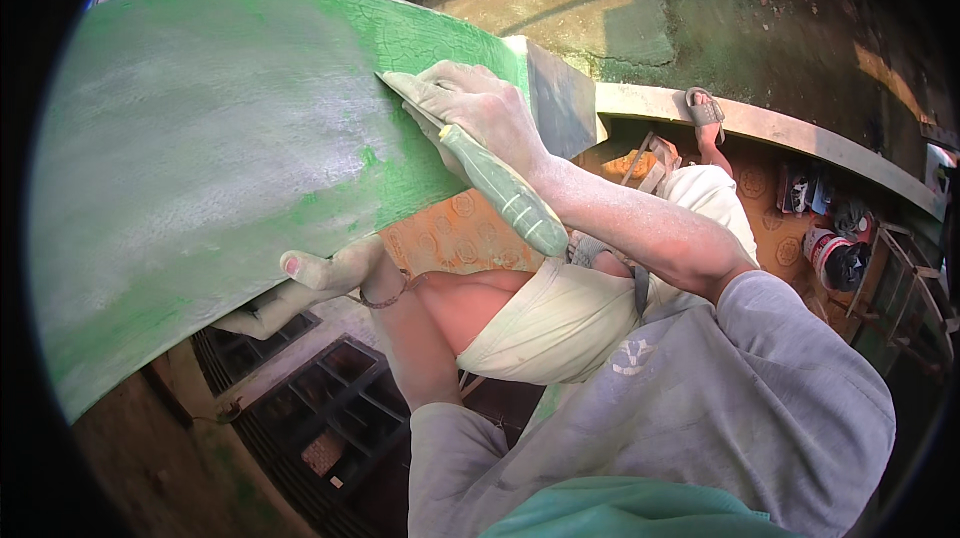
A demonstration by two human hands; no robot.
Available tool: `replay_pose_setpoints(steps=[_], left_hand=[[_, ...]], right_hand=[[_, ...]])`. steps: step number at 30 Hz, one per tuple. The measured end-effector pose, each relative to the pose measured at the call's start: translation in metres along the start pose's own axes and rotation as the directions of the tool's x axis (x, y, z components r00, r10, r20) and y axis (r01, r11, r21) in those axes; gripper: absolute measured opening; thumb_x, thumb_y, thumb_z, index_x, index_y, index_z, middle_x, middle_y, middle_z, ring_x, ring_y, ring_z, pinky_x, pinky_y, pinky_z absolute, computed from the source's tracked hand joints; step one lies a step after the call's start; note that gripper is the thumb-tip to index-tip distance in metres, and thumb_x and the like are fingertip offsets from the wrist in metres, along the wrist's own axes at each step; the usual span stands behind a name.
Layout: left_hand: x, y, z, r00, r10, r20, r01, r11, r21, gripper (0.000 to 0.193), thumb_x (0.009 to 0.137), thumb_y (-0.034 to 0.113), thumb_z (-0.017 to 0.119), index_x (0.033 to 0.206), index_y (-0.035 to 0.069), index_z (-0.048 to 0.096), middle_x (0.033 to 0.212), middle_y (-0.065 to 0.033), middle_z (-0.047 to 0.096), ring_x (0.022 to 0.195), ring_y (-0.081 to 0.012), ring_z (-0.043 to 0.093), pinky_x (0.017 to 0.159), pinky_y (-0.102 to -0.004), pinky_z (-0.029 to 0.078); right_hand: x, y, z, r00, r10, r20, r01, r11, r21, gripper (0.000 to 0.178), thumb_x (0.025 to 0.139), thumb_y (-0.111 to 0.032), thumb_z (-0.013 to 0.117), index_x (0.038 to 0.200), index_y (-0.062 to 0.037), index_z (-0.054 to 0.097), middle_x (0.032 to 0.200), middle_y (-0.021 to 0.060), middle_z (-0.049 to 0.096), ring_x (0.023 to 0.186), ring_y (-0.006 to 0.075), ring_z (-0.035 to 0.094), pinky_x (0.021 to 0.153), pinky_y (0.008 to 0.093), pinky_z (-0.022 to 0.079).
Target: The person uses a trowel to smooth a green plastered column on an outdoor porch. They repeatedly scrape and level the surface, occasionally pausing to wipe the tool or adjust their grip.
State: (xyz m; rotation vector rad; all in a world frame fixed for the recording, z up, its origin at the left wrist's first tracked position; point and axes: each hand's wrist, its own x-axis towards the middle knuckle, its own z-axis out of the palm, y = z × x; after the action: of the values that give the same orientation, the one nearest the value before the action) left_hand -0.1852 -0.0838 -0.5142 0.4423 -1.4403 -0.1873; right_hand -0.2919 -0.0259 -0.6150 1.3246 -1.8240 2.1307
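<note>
A large curved panel [230,128], green with a whitish, smeared grey layer over much of it, fills the left side. My right hand [475,108], coated in pale dust, is closed round the blade end of a putty knife [510,198]. The tool's green handle with pale stripes sticks out below the hand, toward me. Its thin blade edge meets the panel near the panel's right end, where bare cracked green shows. My left hand [335,273] grips the panel's lower edge, thumb over the face and fingers underneath. A bracelet circles that wrist.
A grey block [560,98] joins the panel's right end, and a pale ledge [780,123] runs on from it. My sandalled foot [705,116] rests on the ledge. Below are orange patterned flooring [465,233], a dark metal grille [330,408] and a white-and-red bucket [830,256].
</note>
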Motion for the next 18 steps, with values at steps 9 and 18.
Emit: replay_pose_setpoints(steps=[9, 18], left_hand=[[-0.007, 0.02, -0.007, 0.987, 0.119, 0.109, -0.142, 0.961, 0.237, 0.084, 0.09, 0.034, 0.055, 0.161, 0.012, 0.017, 0.155, -0.0224, 0.027, 0.134, -0.0351, 0.049, 0.1, -0.0531, 0.058], [-0.004, 0.009, 0.003, 0.998, 0.042, 0.042, -0.041, 0.999, -0.015, 0.084, 0.093, 0.038, 0.057, 0.161, 0.016, 0.014, 0.157, -0.0219, 0.025, 0.136, -0.036, 0.048, 0.101, -0.0547, 0.058]], right_hand=[[0.011, -0.005, -0.006, 0.999, -0.002, 0.04, 0.0, 0.999, 0.046, 0.026, 0.095, -0.012, 0.072, 0.12, -0.0098, 0.078, 0.097, 0.0123, 0.076, 0.085, 0.0301, 0.073, 0.075, 0.0394, 0.059], [0.019, 0.012, -0.002, 1.0, -0.014, 0.027, 0.014, 1.0, -0.018, 0.026, 0.094, -0.013, 0.067, 0.118, -0.0099, 0.077, 0.1, 0.0132, 0.076, 0.088, 0.0334, 0.073, 0.076, 0.0403, 0.059]])
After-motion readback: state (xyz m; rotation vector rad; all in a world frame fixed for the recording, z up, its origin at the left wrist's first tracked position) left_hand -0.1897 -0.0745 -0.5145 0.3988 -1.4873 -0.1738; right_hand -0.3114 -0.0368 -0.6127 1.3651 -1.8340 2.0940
